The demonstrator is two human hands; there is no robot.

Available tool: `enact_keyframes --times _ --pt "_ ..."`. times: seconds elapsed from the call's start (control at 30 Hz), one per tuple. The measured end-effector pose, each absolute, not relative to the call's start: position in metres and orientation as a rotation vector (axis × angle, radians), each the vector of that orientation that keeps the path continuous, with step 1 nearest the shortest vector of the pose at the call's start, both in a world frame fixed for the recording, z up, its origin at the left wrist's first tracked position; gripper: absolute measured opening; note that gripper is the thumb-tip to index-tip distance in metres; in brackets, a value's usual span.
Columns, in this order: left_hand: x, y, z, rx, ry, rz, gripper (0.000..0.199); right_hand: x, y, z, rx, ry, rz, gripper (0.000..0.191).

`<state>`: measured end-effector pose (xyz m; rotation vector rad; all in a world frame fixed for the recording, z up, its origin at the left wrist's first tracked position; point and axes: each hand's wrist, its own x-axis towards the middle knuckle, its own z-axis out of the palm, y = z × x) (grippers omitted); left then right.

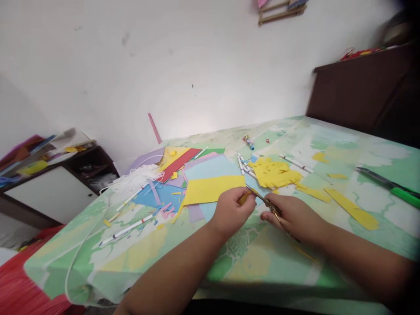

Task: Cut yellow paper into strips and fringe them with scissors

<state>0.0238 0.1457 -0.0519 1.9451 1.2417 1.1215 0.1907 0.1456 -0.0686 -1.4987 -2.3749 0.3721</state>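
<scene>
My left hand (232, 209) is closed in a pinch on a small piece of yellow paper (243, 199), mostly hidden by the fingers. Wrapped in my right hand (292, 215) are scissors (274, 208) with gold-coloured handles, their blades pointing left toward the left fingertips. Whether the blades touch the paper, I cannot tell. Just behind my left hand a yellow paper rectangle (210, 189) lies over light blue sheets (210, 165). Past the scissors sits a fringed pile of yellow paper (274, 171).
White markers (295, 163) lie scattered about the patterned tablecloth (249, 258). White cord (136, 180) is heaped at the left, near a red strip (180, 164). At right are yellow strips (352, 209) and a green-handled cutting tool (390, 183). A wall stands behind the table.
</scene>
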Motion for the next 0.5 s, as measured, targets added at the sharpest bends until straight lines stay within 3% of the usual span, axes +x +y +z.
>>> enact_keyframes --times 0.5 --pt "0.0247 0.1500 -0.0547 1.697 1.174 1.062 0.016 0.1900 0.1463 -0.0638 -1.500 -2.316 0.423 0.027"
